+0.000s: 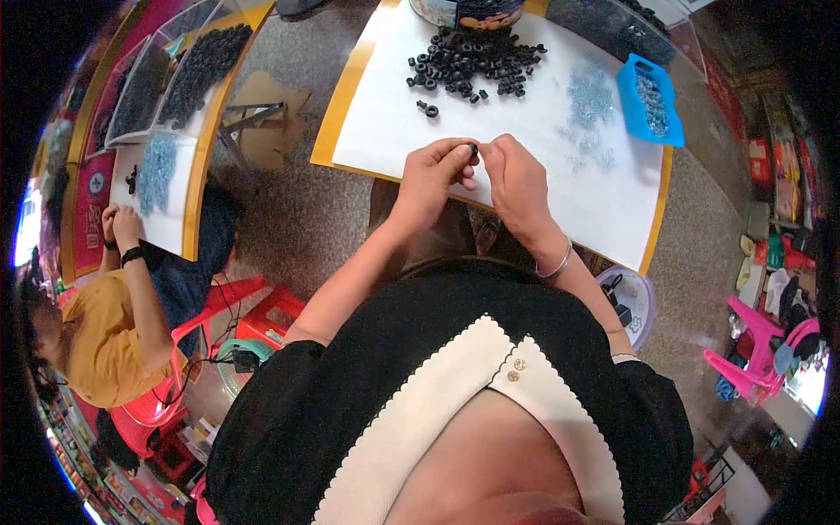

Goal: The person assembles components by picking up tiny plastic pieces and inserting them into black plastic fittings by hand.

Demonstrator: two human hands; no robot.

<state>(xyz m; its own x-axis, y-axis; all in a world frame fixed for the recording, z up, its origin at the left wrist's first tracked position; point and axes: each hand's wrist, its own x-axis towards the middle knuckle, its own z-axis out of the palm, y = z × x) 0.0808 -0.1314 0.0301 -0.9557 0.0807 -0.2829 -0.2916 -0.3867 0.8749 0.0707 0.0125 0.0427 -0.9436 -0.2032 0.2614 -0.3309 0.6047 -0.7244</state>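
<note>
Both my hands meet over the near edge of the white-topped table (pixel 420 131). My left hand (pixel 430 181) pinches a small black ring-shaped part (pixel 473 149) between thumb and fingers. Right beside it, my right hand (pixel 523 185) is closed, thumb against fingers; whatever is in that pinch is too small to make out. Beyond my hands lies a heap of black ring-shaped parts (pixel 472 61), with a couple of loose ones (pixel 428 109) nearer to me. Small clear bluish pieces (pixel 591 96) are spread on the right of the table.
A blue plastic basket (pixel 626 87) of clear pieces stands at the table's right edge. At the far edge is a round tin (pixel 468 12) beside a clear bin (pixel 604 26). To the left, another person (pixel 114 332) works at a similar table (pixel 175 227). A pale tub (pixel 643 302) sits low right.
</note>
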